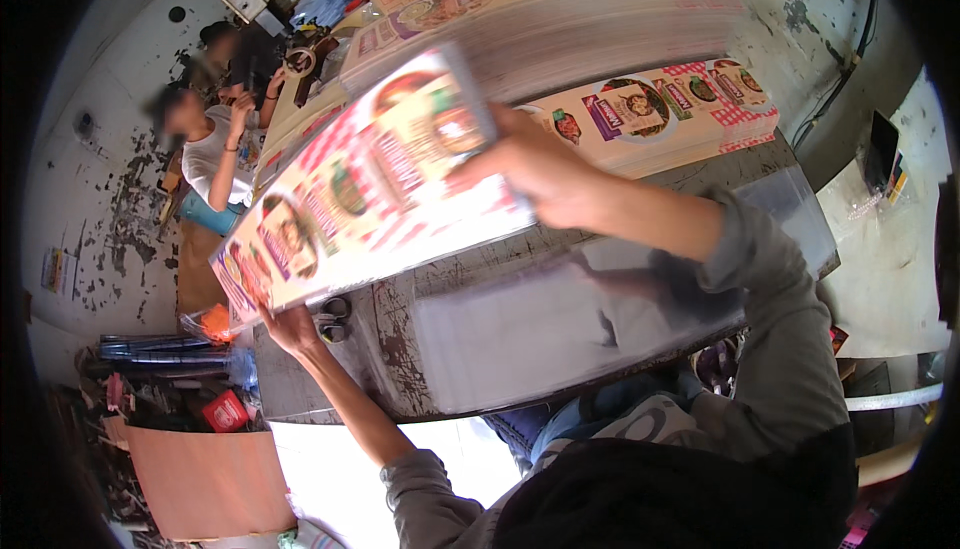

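Observation:
A long bundle of printed sheets (335,194) with food pictures and red checks is tilted above the table, its right end higher. My right hand (545,169) is closed round its right end, thumb across the printed face, slightly blurred. At the lower left corner my left hand (292,329) grips the bundle from below, its fingers partly hidden by it. Beyond my right hand lies a lower stack of like printed sheets (650,114). Flat on the table near me are clear plastic sleeves (560,339). Scissors (332,319) rest beside my left hand.
A tall stack of printed sheets (560,34) stands at the far side of the worn dark table (395,329). Two people (220,139) sit at the back left, one near a tape roll (299,62). A brown board (210,484) and rolled plastic (160,351) are at the lower left.

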Motion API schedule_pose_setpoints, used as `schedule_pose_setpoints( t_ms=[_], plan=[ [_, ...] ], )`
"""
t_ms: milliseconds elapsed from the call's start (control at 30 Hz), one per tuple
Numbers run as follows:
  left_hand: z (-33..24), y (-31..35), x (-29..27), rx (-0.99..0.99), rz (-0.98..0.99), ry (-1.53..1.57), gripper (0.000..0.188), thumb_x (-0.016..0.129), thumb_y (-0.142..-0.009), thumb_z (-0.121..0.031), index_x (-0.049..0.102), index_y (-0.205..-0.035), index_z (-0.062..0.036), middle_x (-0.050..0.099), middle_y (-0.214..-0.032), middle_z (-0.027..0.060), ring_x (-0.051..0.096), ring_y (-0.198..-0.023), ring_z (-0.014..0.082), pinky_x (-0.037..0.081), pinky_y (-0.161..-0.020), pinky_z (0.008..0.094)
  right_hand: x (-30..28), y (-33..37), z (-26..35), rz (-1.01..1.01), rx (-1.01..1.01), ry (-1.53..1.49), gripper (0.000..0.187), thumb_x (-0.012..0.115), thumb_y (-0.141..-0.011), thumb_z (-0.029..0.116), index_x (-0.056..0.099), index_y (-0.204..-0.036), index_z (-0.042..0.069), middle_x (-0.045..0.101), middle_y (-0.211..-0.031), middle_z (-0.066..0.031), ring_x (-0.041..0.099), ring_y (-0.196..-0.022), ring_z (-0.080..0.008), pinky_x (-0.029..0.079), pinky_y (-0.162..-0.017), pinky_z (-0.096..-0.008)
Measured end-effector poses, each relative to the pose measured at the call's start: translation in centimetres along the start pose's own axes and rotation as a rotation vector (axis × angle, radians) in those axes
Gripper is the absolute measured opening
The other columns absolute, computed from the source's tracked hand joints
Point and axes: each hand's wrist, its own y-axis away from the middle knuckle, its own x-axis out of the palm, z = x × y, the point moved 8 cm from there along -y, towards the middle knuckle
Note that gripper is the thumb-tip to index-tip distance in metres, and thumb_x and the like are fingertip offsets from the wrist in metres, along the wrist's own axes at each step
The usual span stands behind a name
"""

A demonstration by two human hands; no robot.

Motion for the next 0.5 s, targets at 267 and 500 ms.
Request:
schedule_pose_setpoints(
  t_ms=[267, 500],
  plan=[
    [6.8, 3.2, 8.1, -0.163, 0.245, -0.125, 0.052, 0.060, -0.077, -0.014, 0.037, -0.121, 0.0015, 0.047, -0.117, 0.0143, 0.047, -0.107, 0.0254, 0.041, -0.091, 0.0438, -16.8, 11.9, 9.2, -0.294, -0.254, 0.286, 0.051, 0.061, -0.064, -0.005, 0.044, -0.111, -0.002, 0.054, -0.104, -0.0109, 0.053, -0.097, -0.0203, 0.042, -0.086, -0.0327],
    [14.2, 6.4, 13.6, -0.290, 0.223, -0.393, 0.041, 0.062, -0.075, -0.008, 0.042, -0.108, 0.0061, 0.055, -0.099, 0.0102, 0.055, -0.093, 0.0190, 0.050, -0.081, 0.0281, -30.8, 19.7, 9.9, -0.620, -0.159, 0.442, 0.057, 0.062, -0.064, -0.007, 0.037, -0.115, 0.001, 0.052, -0.106, -0.0095, 0.051, -0.099, -0.0215, 0.040, -0.088, -0.0361]
  ],
)
